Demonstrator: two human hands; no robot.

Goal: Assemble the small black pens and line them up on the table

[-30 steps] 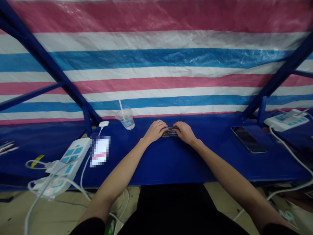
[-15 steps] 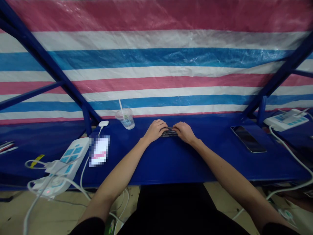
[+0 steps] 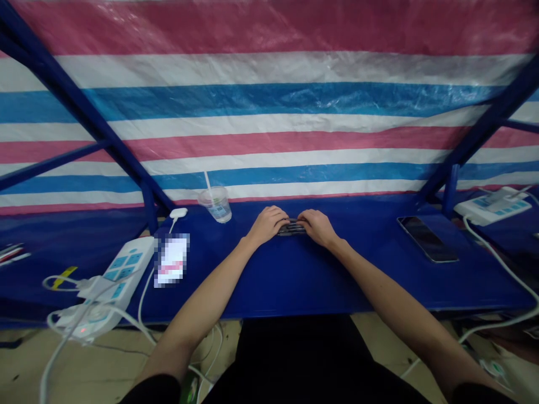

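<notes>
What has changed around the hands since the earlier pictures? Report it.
Nothing visibly changed. The left hand and right hand stay at either end of the small dark slatted object, with nothing taken hold of or let go. The plastic cup and smartphone also stay where they were.

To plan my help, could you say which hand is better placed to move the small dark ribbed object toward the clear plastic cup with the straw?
Probably the left hand: it lies between the dark ribbed object and the clear plastic cup, whereas the right hand touches the object's far end.
</notes>
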